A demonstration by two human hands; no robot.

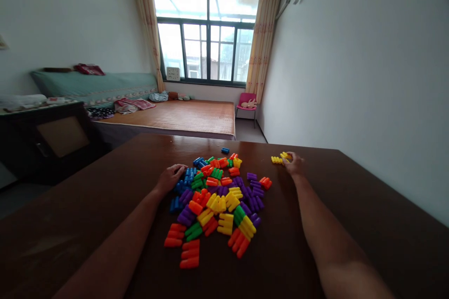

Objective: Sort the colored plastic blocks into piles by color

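Observation:
A heap of plastic building blocks (219, 203) in orange, yellow, green, blue and purple lies on the dark brown table (280, 257). They look like rows of joined finger-shaped tubes. At the heap's left edge, my left hand (170, 178) rests with its fingers loosely stretched toward the blue blocks (190, 175); no block shows in its grasp. Farther right, apart from the heap, my right hand (295, 166) has thumb and fingers closed on a yellow building block (286, 155). Another yellow block (277, 160) lies against it on the tabletop. The fingers partly cover the held block.
One blue block (225, 150) lies alone beyond the heap. Loose orange blocks (190, 254) sit nearer to me. Past the table's far edge stand a bed (189, 114) and a pink chair (247, 101). A dark cabinet (52, 133) stands at left, a white wall (365, 56) at right.

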